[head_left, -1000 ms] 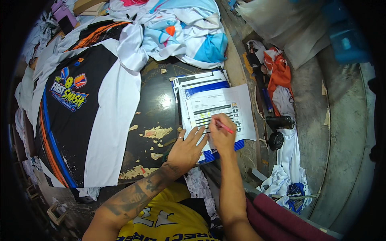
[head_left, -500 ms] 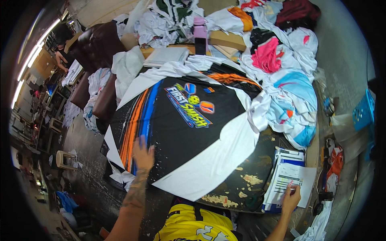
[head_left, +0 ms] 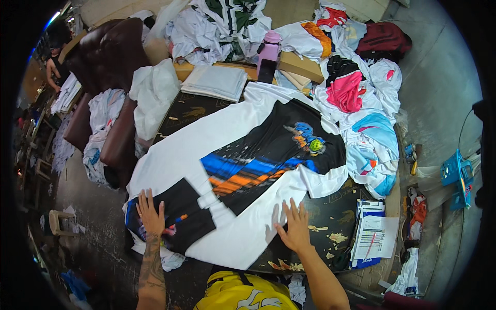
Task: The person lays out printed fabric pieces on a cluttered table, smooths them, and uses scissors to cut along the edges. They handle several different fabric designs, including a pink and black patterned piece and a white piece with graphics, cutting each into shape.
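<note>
Item: jersey (head_left: 268, 160), smoothing step. My left hand (head_left: 150, 217) and right hand (head_left: 294, 230) pressed flat, apart, gripping nothing; folding probably next.

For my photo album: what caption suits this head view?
Both hands, left hand and right hand, press flat on a white-and-black jersey spread over a dark table.

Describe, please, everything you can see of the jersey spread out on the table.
The jersey lies flat on the dark table, slanting toward the far right. It looks like thin sports fabric: a black panel with blue and orange streaks, a colourful round emblem, and white sleeves and sides. The left hand presses a black part, the right hand a white edge.
</note>
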A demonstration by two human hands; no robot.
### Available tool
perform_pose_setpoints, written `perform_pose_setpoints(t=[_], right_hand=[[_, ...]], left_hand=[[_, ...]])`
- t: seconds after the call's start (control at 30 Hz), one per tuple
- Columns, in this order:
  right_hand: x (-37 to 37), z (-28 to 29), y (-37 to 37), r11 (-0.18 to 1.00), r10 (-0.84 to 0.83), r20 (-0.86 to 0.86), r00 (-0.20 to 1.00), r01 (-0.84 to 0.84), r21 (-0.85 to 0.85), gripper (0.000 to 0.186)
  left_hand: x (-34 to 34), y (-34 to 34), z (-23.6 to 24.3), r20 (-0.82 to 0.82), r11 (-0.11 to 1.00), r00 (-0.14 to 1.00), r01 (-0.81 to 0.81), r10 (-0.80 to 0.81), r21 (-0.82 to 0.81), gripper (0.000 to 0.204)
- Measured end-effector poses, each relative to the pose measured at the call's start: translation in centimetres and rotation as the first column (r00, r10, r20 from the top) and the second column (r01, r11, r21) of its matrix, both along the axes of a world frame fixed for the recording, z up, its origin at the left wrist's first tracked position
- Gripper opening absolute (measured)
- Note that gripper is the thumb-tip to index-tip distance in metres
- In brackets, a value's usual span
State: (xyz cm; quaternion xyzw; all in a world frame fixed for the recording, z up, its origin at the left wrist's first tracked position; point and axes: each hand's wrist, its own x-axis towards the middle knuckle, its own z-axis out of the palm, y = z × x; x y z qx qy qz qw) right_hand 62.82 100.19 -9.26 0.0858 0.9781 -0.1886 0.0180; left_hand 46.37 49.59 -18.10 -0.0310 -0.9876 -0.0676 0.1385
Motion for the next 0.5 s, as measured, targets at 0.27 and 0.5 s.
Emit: perform_pose_setpoints(t=[0.27, 0.5], right_hand=[[17.0, 2.1, -2.6, 0.929, -0.36, 0.294, 0.886, 0.368, 0.027, 0.048], [14.5, -0.3, -9.6, 0.993, -0.103, 0.187, 0.977, 0.112, -0.038, 0.07]], left_hand=[[4.7, -9.0, 1.6, 0.339, 0.929, 0.869, -0.367, 0.361, -0.049, 0.073], [-1.4, -6.3, 0.5, 0.243, 1.0, 0.97, 0.018, -0.016, -0.007, 0.082]])
